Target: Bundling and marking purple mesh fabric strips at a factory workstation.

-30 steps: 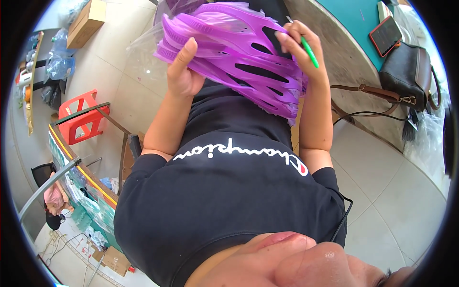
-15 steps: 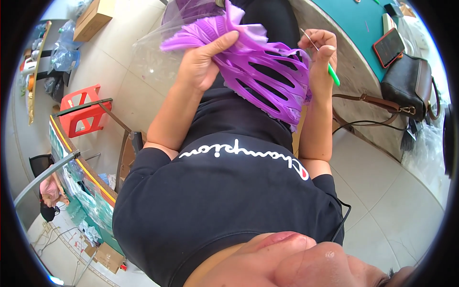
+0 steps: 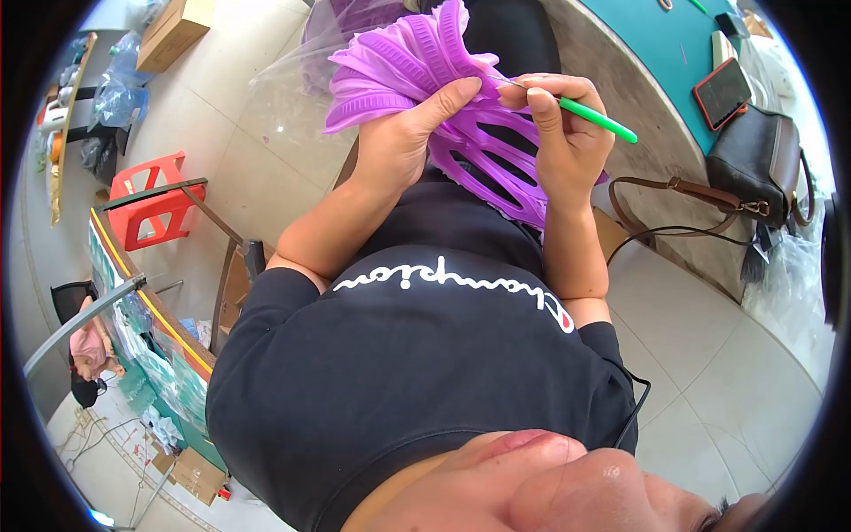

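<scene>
A soft purple moulded sheet (image 3: 489, 168) with long slots and ridged strips spreads out in front of me. My left hand (image 3: 401, 137) pinches it between thumb and fingers, and the ridged strips fan out above that grip. Close beside it, my right hand (image 3: 567, 124) is closed around a slim tool with a bright green handle (image 3: 599, 121). Its thin metal tip points left, at the purple material near my left thumb. Whether the tip touches the sheet I cannot tell. Part of the slotted section passes behind my right hand.
To the right, a teal-topped table (image 3: 634, 44) carries a phone (image 3: 722, 93); a black handbag (image 3: 752, 164) with a brown strap is beside it. A clear plastic bag (image 3: 292, 89) lies beyond my left hand. At left are a red stool (image 3: 160, 199) and a seated person (image 3: 91, 350).
My right hand has moved left to the sheet, bringing the tool's tip near my left thumb. The ridged strips now fan out more, and my left hand has shifted slightly right and down.
</scene>
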### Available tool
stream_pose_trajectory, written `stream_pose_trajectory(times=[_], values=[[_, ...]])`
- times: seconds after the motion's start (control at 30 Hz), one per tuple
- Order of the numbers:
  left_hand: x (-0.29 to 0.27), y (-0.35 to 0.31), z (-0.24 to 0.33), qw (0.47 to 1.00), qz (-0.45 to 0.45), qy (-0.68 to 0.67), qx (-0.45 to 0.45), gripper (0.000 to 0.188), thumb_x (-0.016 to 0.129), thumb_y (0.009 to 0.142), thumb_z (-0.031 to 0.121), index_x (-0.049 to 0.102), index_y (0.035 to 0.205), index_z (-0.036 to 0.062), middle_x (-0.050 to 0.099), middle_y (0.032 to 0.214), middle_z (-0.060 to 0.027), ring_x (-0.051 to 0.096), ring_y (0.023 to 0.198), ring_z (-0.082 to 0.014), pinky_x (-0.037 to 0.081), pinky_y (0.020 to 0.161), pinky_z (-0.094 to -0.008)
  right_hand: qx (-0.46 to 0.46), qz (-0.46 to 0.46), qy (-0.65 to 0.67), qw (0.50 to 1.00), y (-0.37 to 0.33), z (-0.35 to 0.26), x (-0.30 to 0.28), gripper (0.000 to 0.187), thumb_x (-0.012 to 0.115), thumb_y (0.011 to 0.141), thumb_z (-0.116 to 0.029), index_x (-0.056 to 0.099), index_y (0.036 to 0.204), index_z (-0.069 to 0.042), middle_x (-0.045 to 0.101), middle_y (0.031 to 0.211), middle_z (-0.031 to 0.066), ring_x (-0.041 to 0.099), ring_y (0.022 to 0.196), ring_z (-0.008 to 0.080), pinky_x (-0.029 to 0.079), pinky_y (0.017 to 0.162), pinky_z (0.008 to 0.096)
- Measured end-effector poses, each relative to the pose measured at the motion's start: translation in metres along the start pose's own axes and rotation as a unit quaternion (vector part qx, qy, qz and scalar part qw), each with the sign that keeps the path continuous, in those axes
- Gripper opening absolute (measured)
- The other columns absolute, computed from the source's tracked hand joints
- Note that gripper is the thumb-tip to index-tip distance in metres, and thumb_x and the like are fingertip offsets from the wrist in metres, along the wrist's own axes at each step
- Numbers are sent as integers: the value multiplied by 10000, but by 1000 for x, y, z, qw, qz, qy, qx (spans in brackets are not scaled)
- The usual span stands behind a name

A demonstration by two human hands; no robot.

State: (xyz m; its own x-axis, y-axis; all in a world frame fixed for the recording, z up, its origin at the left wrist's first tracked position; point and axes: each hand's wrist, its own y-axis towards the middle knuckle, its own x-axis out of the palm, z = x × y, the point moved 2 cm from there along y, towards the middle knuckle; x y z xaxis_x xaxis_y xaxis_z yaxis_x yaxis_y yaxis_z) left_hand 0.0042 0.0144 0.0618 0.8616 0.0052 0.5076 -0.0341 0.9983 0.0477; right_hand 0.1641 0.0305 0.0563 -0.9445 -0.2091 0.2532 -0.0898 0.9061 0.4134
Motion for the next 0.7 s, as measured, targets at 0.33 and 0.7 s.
stream_pose_trajectory(times=[0.33, 0.7], values=[[2, 1, 0, 1000, 6, -8, 21, 253, 675, 854, 2, 626, 1103, -6, 679, 1033, -129, 666, 941, -196, 527, 876, -327, -118, -50, -159, 979, -4, -3, -7, 103, 586, 917, -6, 560, 981, 69, 617, 1020, 201, 670, 874, 223, 584, 782, 308], [-7, 3, -10, 999, 12, 14, 38, 320, 693, 840, -3, 594, 1144, 2, 670, 1058, -117, 650, 963, -182, 517, 881, -309, -176, -51, -268, 946, 2, -9, -1, 85, 648, 870, -9, 626, 942, 32, 649, 955, 175, 670, 851, 224, 566, 739, 304]])
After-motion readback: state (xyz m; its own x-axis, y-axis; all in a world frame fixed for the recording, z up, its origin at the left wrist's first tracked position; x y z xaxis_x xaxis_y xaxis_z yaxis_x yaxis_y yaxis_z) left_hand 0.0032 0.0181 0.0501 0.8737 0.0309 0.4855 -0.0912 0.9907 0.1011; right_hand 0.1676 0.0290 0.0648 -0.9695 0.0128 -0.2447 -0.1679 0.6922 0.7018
